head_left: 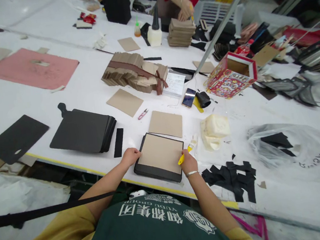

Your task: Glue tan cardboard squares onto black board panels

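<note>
A beige board lies on a stack of black sheets at the table's front edge. My left hand is at the left edge of the board, its fingers pressed together; whether they pinch anything is too small to tell. In my right hand, at the board's right edge, is a yellow brush, bristles pointing up and right. Another beige board lies just behind the stack. A narrow black strip is left of my left hand.
Black sheets are stacked to the left. A white glue container and black strips lie to the right. Behind are tied beige boards, a phone and a red box. A person's hands work at the back.
</note>
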Demonstrator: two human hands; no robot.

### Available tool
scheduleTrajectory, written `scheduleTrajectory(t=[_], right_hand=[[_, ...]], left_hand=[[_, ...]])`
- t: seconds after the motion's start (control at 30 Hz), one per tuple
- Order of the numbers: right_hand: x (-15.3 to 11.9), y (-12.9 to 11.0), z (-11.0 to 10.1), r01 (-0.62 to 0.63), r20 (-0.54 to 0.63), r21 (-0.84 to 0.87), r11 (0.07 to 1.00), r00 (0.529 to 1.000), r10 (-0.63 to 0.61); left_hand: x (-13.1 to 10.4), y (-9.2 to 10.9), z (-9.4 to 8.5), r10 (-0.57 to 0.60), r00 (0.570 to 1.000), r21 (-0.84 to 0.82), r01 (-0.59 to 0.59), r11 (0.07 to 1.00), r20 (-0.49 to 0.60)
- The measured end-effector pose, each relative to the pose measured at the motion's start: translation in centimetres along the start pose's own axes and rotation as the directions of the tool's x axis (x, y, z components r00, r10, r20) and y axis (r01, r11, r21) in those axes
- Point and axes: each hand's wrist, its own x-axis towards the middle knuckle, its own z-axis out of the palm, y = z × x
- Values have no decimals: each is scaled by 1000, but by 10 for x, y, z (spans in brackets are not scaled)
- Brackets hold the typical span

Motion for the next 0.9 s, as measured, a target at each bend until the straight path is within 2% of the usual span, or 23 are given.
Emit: scheduleTrajectory(t=[0.4, 0.53, 0.6, 0.67, 0.73, 0.83, 0.87, 0.9], right_hand=[[0, 2, -6, 18, 59, -49, 999, 998, -15], [-1, -2, -9, 4, 93, -75, 997, 996, 3], [-1, -4, -14, -28, 94, -111, 993, 995, 39], [-3, -6, -22, -67, 58, -148, 987, 995, 76], [-5, -6, -36, -88, -17, -149, 985, 996, 86], [-8, -8, -62, -96, -171, -13, 995, 981, 92], [-7, -12, -70, -81, -216, 82, 993, 972, 97], [-5, -17, -75, -51, -243, 201, 978, 965, 100]], left_hand=[[-2, 5, 1, 55, 998, 63, -55, 997, 7], [-3, 8, -1, 68, 997, 199, -76, 977, 47], [-6, 11, -2, 169, 985, 324, -169, 931, 27], [-10, 15, -2, 358, 934, 469, -304, 829, -26], [-16, 20, 1, 569, 822, 572, -459, 680, -16], [-25, 34, 12, 756, 633, 556, -695, 457, 170], [-28, 39, 17, 777, 587, 529, -745, 407, 228], [-30, 44, 22, 782, 561, 509, -774, 377, 272]])
